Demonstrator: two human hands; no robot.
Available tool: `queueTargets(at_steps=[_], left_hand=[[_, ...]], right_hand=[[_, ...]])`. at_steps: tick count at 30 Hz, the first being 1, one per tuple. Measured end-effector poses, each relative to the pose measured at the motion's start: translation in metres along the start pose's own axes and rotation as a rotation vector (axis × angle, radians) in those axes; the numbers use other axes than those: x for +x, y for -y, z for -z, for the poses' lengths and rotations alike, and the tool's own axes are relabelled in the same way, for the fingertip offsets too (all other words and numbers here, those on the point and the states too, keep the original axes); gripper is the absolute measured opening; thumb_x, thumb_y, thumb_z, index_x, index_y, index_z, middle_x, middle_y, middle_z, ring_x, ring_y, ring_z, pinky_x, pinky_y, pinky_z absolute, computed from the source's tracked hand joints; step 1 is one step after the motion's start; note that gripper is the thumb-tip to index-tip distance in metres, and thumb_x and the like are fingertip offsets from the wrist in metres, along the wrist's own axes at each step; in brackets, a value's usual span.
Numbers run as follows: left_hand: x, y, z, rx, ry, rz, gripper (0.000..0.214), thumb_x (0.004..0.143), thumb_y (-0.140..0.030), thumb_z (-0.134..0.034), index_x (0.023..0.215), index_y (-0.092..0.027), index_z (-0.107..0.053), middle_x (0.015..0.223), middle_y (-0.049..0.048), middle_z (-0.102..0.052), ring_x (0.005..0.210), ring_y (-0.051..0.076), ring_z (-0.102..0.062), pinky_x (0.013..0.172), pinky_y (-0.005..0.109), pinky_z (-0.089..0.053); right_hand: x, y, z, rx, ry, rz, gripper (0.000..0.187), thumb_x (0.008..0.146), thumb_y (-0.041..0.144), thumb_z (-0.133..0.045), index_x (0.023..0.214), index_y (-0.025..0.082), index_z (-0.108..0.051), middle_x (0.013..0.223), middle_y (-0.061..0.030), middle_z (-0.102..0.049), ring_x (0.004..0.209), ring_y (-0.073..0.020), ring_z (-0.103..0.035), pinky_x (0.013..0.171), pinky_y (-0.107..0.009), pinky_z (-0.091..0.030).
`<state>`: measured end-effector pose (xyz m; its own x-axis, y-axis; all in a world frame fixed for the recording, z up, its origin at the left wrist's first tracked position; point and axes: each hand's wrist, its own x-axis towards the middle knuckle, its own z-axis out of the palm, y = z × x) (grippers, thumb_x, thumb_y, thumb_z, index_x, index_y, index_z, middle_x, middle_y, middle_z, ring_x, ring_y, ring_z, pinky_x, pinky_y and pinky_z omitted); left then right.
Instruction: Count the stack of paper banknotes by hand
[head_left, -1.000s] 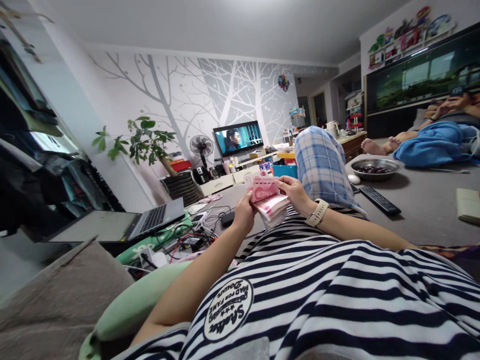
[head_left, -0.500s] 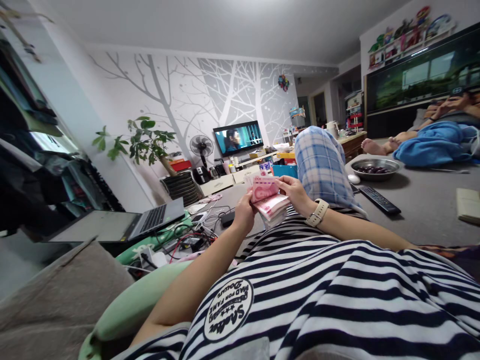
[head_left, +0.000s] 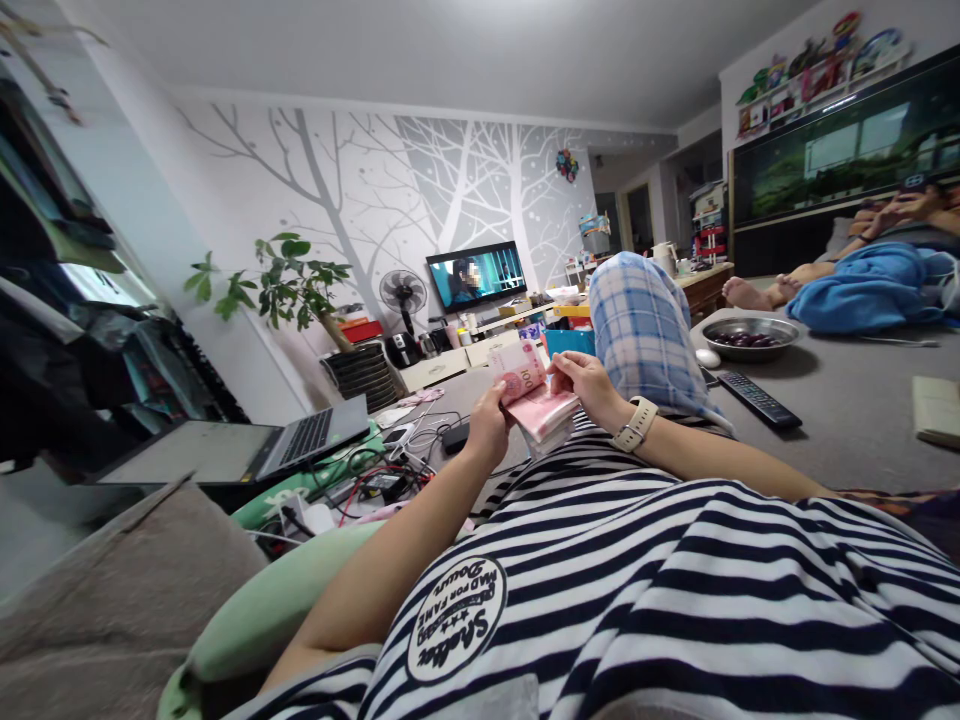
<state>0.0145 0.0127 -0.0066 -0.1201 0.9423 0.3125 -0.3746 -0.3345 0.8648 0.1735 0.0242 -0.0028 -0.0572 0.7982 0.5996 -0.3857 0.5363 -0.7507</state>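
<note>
My left hand [head_left: 489, 425] is closed round a thick wad of pink 100-yuan banknotes [head_left: 541, 408], held above my lap. Several notes [head_left: 516, 372] are folded back to the left, standing up near my left thumb, and the number 100 shows on one. At the upper right edge of the wad is my right hand [head_left: 589, 385], thumb and fingers bent together in a pinch on the notes. How many notes it pinches is hidden. A pale watch [head_left: 635, 424] is on my right wrist.
At left are an open laptop [head_left: 315, 435] and tangled cables [head_left: 382, 480]. To the right lie a remote control [head_left: 760, 400] and a metal bowl [head_left: 752, 338] of dark round fruit. Another person's feet [head_left: 750, 293] and a blue cloth [head_left: 862, 288] are beyond. My raised knee [head_left: 641, 320] stands ahead.
The banknote stretched between both hands has swung over to the left onto the folded notes. My right fingers have moved slightly down toward the wad; my left hand stays in place.
</note>
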Motion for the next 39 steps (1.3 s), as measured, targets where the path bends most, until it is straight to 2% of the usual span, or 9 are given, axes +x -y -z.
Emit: queueTargets(at_steps=[5, 9, 12, 18, 25, 33, 39], left_hand=[[-0.002, -0.001, -0.001, 0.008, 0.005, -0.013, 0.022, 0.078, -0.026, -0.063, 0.093, -0.012, -0.069, 0.088, 0.0089, -0.074, 0.086, 0.024, -0.071, 0.078, 0.036, -0.056], [-0.006, -0.003, -0.002, 0.032, 0.042, -0.024, 0.019, 0.076, -0.025, -0.065, 0.089, -0.012, -0.071, 0.087, 0.0082, -0.075, 0.082, 0.022, -0.07, 0.077, 0.034, -0.056], [-0.009, -0.005, -0.003, 0.049, 0.069, -0.023, 0.019, 0.074, -0.024, -0.066, 0.089, -0.012, -0.072, 0.087, 0.008, -0.076, 0.08, 0.021, -0.07, 0.076, 0.033, -0.056], [-0.009, -0.005, -0.003, 0.044, 0.1, -0.013, 0.019, 0.072, -0.025, -0.07, 0.087, -0.013, -0.071, 0.084, 0.008, -0.075, 0.077, 0.021, -0.069, 0.077, 0.034, -0.054], [-0.004, -0.001, -0.002, 0.003, 0.005, -0.026, 0.016, 0.076, -0.029, -0.067, 0.085, -0.015, -0.068, 0.082, 0.0044, -0.072, 0.075, 0.018, -0.066, 0.07, 0.029, -0.051], [0.0, 0.0, 0.001, -0.015, -0.021, -0.015, 0.02, 0.077, -0.031, -0.062, 0.091, -0.017, -0.067, 0.088, 0.0043, -0.07, 0.078, 0.018, -0.064, 0.066, 0.027, -0.049], [-0.001, -0.001, 0.001, 0.005, -0.001, -0.003, 0.018, 0.077, -0.029, -0.061, 0.089, -0.018, -0.067, 0.088, 0.005, -0.07, 0.074, 0.017, -0.061, 0.062, 0.025, -0.046]], right_hand=[[0.0, 0.001, 0.002, -0.077, -0.03, 0.049, 0.045, 0.068, 0.061, -0.074, 0.065, 0.019, -0.058, 0.055, 0.0013, -0.056, 0.053, -0.011, -0.045, 0.055, -0.027, -0.035], [0.002, -0.002, 0.004, -0.109, -0.08, 0.045, 0.046, 0.061, 0.059, -0.08, 0.069, 0.019, -0.058, 0.063, 0.0023, -0.056, 0.06, -0.0115, -0.046, 0.058, -0.026, -0.036], [0.003, -0.005, 0.005, -0.096, -0.069, 0.017, 0.045, 0.061, 0.058, -0.079, 0.07, 0.018, -0.059, 0.067, 0.0018, -0.056, 0.064, -0.0119, -0.046, 0.059, -0.026, -0.036], [0.002, -0.004, 0.004, -0.083, -0.007, 0.002, 0.043, 0.064, 0.055, -0.077, 0.063, 0.019, -0.055, 0.062, 0.0036, -0.049, 0.059, -0.0106, -0.038, 0.056, -0.026, -0.029], [0.001, -0.004, 0.004, -0.132, -0.026, 0.037, 0.04, 0.069, 0.054, -0.073, 0.059, 0.019, -0.055, 0.059, 0.003, -0.048, 0.058, -0.0112, -0.036, 0.054, -0.026, -0.027], [0.003, -0.007, 0.004, -0.108, -0.034, 0.035, 0.04, 0.07, 0.056, -0.072, 0.062, 0.019, -0.06, 0.061, 0.0022, -0.053, 0.059, -0.0113, -0.041, 0.055, -0.025, -0.032], [0.001, -0.005, 0.003, -0.095, -0.041, 0.022, 0.041, 0.067, 0.057, -0.074, 0.063, 0.019, -0.061, 0.06, 0.0029, -0.051, 0.057, -0.0105, -0.04, 0.054, -0.025, -0.03]])
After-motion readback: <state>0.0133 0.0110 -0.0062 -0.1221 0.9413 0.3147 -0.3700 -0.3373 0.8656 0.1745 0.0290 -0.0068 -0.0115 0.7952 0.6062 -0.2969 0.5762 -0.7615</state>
